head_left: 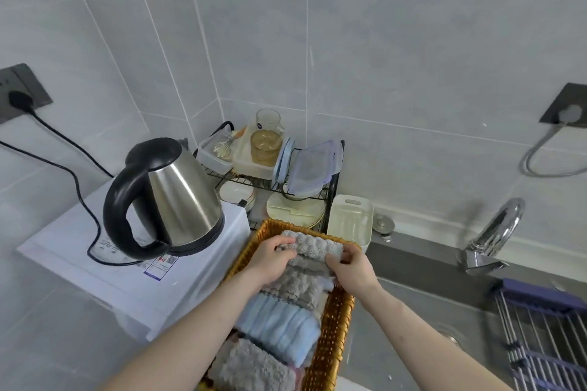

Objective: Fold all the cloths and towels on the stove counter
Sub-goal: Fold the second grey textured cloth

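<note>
Two hands reach into one woven basket (336, 320) in the lower middle of the frame. The left hand (270, 259) and the right hand (352, 267) each pinch an end of one folded grey cloth (313, 244) at the far end of the basket. Behind it, toward the person, lie another grey cloth (297, 287), one blue cloth (279, 325) and a third grey one (251, 368), all folded in a row. One steel kettle (171, 197) stands at the left on a white box (133, 276). One dish rack (273, 174) sits at the back. One tap (495, 235) is at the right.
</note>
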A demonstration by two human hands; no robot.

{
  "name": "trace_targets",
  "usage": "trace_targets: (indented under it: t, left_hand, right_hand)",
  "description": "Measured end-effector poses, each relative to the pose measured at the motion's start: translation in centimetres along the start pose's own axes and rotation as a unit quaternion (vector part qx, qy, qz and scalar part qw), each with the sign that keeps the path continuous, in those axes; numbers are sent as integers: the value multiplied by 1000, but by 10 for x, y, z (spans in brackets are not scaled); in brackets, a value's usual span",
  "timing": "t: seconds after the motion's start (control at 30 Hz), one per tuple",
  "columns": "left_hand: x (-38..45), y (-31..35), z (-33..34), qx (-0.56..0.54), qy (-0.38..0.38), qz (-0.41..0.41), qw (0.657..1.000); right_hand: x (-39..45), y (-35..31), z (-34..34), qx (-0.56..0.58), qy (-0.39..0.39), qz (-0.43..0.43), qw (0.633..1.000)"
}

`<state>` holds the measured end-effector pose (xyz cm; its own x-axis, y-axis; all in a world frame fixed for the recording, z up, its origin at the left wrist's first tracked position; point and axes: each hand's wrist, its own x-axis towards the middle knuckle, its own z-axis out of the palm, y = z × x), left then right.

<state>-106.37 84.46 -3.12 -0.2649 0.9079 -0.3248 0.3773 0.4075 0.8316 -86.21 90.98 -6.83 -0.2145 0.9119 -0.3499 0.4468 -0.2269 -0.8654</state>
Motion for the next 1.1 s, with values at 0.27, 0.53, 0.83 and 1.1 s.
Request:
trace_targets:
  t: [0.27, 0.53, 0.83, 1.1]
  left_hand:
    - [66, -10, 0, 1, -38, 18, 999]
    - [78, -48, 11, 187, -62, 77, 977]
    - [67, -66, 17, 415, -91, 251, 870]
    - [72, -65, 26, 465, -171, 173, 851]
  right_hand:
    - [33, -5, 12, -44, 67, -4, 997]
    - [34, 6, 35, -185, 80, -36, 979]
    - [2, 19, 55, -448, 20, -99, 888]
    - [17, 11, 64, -524, -10, -30, 851]
